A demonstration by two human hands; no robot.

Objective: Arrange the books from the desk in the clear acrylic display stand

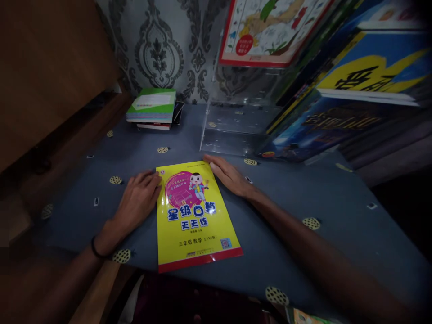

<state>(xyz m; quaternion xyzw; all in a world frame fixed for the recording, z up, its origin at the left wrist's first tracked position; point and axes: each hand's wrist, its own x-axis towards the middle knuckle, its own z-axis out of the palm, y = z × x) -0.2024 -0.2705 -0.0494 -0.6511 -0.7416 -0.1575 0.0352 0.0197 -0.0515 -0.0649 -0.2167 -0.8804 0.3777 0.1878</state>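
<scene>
The yellow mental-arithmetic workbook (197, 220) lies flat on the table (276, 252) between both hands. The left hand (140, 195), fingers loosely bent, and right hand (231, 175), fingers extended, border its upper edges without gripping, apparently to steady it.
</scene>
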